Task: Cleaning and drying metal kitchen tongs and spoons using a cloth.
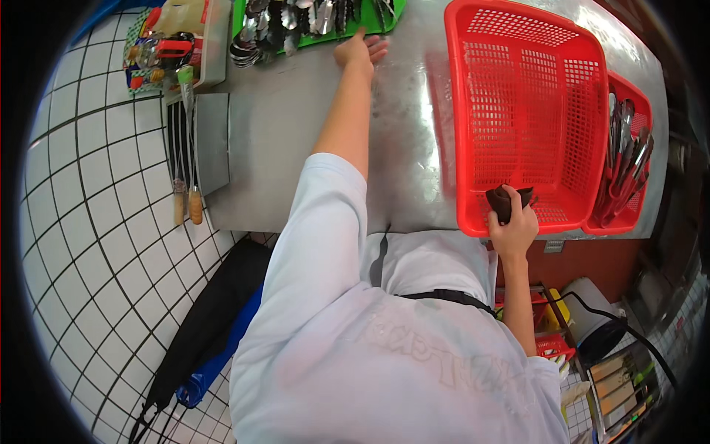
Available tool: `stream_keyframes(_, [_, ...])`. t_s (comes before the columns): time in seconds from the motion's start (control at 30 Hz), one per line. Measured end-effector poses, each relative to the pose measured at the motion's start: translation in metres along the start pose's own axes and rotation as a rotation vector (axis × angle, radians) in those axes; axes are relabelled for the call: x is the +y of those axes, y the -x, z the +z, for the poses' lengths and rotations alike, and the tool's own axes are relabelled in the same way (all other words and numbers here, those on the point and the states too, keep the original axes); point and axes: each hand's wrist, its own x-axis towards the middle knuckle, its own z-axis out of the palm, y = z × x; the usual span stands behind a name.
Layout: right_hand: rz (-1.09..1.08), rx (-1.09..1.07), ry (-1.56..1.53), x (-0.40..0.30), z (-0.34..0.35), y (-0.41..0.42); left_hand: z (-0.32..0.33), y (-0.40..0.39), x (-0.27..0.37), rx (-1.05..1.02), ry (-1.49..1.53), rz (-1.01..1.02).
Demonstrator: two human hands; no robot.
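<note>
My left hand reaches to the near edge of a green tray, its fingers spread and nothing seen in its palm. Metal tongs and other utensils lie in rows on that tray. My right hand grips a bunched dark brown cloth over the near end of a large red perforated plastic basket. Apart from the hand and cloth, nothing shows inside this basket. Beside it on the right, a smaller red basket holds several tongs with red handles.
A stainless steel table carries the baskets and tray. At the back left stands a pale plastic bin with bottles and packets. Wooden-handled utensils hang at the table's left side by the white tiled wall. Racks stand at lower right.
</note>
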Motion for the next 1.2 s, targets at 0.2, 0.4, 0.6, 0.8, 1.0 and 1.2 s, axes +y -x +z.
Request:
stream_keyframes(0.2, [-0.022,-0.002,-0.004,0.001,-0.001,0.000,0.006,-0.008,0.010,0.144,-0.067,-0.034])
stream_keyframes(0.4, [-0.002,-0.013,0.001,-0.002,-0.003,-0.003,0.011,-0.002,0.010,0.178,-0.224,0.012])
stream_keyframes(0.6, [0.024,-0.037,0.031,-0.003,-0.003,-0.004,0.003,-0.012,0.009,0.136,-0.217,0.017])
stream_keyframes(0.8, [0.006,-0.010,0.043,-0.002,-0.002,-0.002,-0.018,0.014,0.004,0.158,-0.192,0.053])
stream_keyframes(1.0, [-0.009,0.011,0.036,0.002,0.002,-0.002,-0.080,0.024,-0.009,0.054,-0.364,0.086])
stream_keyframes(1.2, [0.001,0.020,0.005,0.000,0.002,-0.004,-0.144,0.053,-0.007,0.033,-0.541,0.045])
